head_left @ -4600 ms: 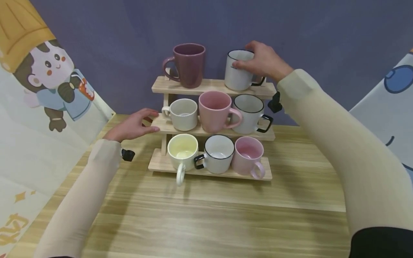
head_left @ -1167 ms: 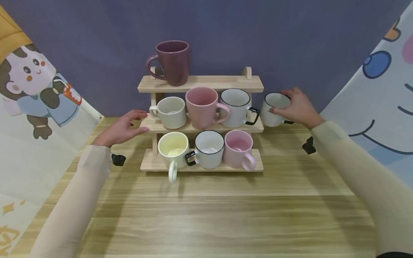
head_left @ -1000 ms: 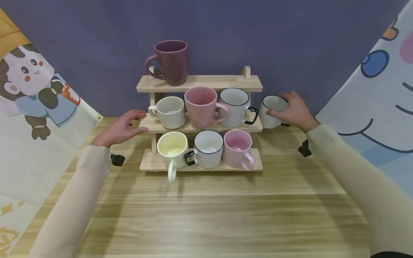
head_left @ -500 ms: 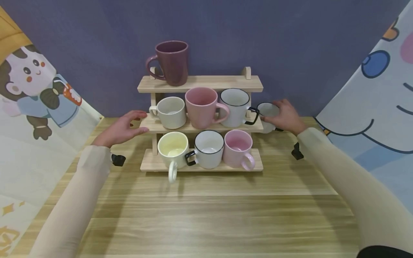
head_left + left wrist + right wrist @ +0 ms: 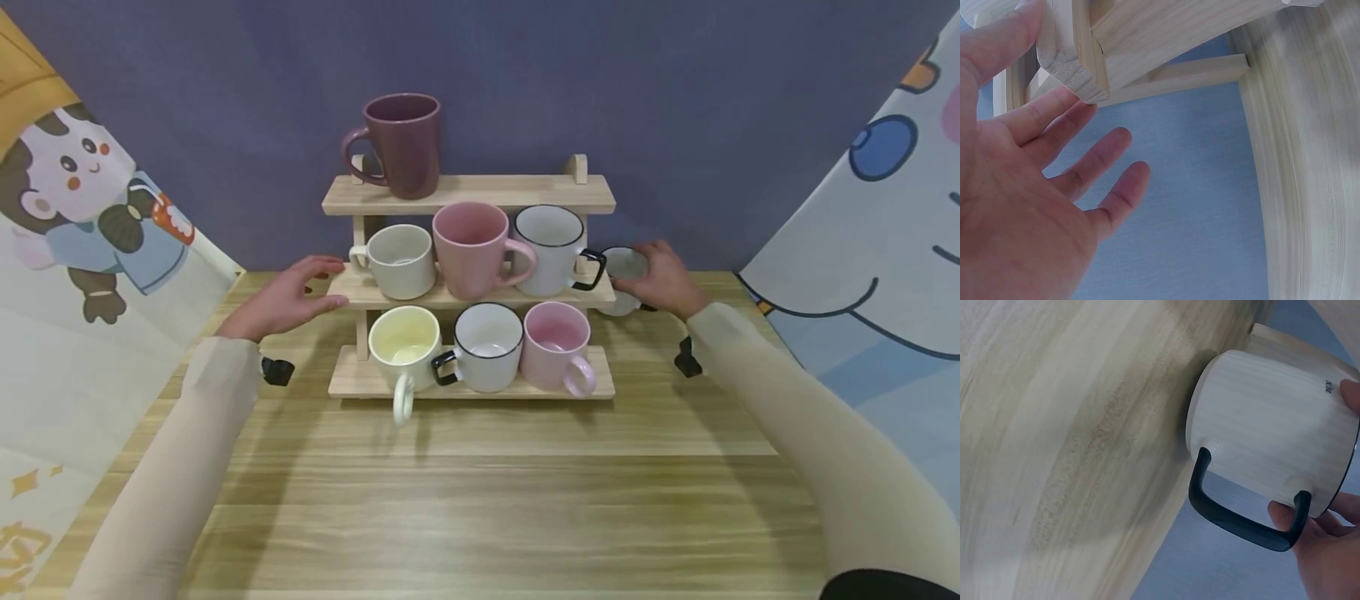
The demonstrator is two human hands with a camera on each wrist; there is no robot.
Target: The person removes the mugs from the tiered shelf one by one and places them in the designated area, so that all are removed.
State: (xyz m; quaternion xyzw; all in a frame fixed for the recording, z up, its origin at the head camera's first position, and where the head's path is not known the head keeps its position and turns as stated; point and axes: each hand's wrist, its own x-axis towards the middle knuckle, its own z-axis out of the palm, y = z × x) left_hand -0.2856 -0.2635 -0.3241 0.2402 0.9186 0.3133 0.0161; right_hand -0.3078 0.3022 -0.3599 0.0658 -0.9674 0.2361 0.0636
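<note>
A three-tier wooden mug rack [image 5: 480,197] stands at the back of the table. My left hand [image 5: 287,297] pinches the left end of its middle board, thumb on one face and index finger on the other; the remaining fingers are spread in the left wrist view. To the right of the rack, my right hand [image 5: 666,279] grips a white mug [image 5: 1266,419] with a black rim and black handle, thumb and fingers at its rim. The mug is upright, its base at or just above the table; I cannot tell if they touch. The rack partly hides it in the head view.
A dark purple mug [image 5: 405,150] stands on the top tier. The middle tier bears a cream mug [image 5: 405,271], a pink mug [image 5: 468,258] and a black-rimmed mug [image 5: 546,258]. Below are yellow [image 5: 393,354], black-rimmed [image 5: 487,362] and light pink [image 5: 547,358] mugs. A blue curtain [image 5: 495,67] hangs behind.
My right hand has taken the white mug from the top tier's right end and brought it right and down beside the rack, lately lower and slightly leftward. The left hand stays at the rack.
</note>
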